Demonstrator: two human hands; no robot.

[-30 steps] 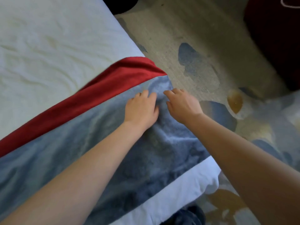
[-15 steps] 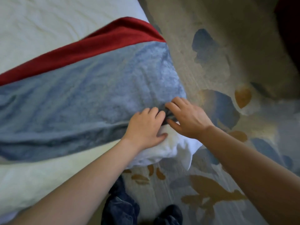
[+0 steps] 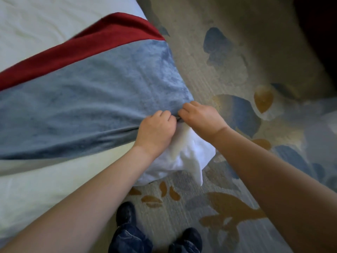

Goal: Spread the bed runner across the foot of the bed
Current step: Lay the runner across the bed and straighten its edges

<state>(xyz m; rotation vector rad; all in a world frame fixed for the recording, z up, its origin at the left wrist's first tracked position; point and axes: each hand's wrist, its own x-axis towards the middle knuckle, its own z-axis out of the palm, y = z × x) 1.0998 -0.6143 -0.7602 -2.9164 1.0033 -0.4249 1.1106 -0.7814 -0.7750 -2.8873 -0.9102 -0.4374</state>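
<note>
The bed runner (image 3: pixel 94 95) is grey-blue plush with a red band along its far edge. It lies across the white bed (image 3: pixel 45 176), reaching the bed's right side. At the runner's near right corner my left hand (image 3: pixel 156 132) grips the fabric edge with curled fingers. My right hand (image 3: pixel 202 117) sits just beside it, fingers curled down onto the same corner at the mattress edge. Creases fan out leftward from that corner. White bedding (image 3: pixel 184 159) bulges below both hands.
Patterned carpet (image 3: pixel 228 73) with blue and ochre shapes covers the floor right of the bed. My dark shoes (image 3: pixel 125 212) and jeans show at the bottom edge. A dark piece of furniture (image 3: pixel 321 33) stands at the top right.
Both hands moved from the runner's middle near the red band down to its near corner. Their fingers went from flat on the fabric to curled round its edge.
</note>
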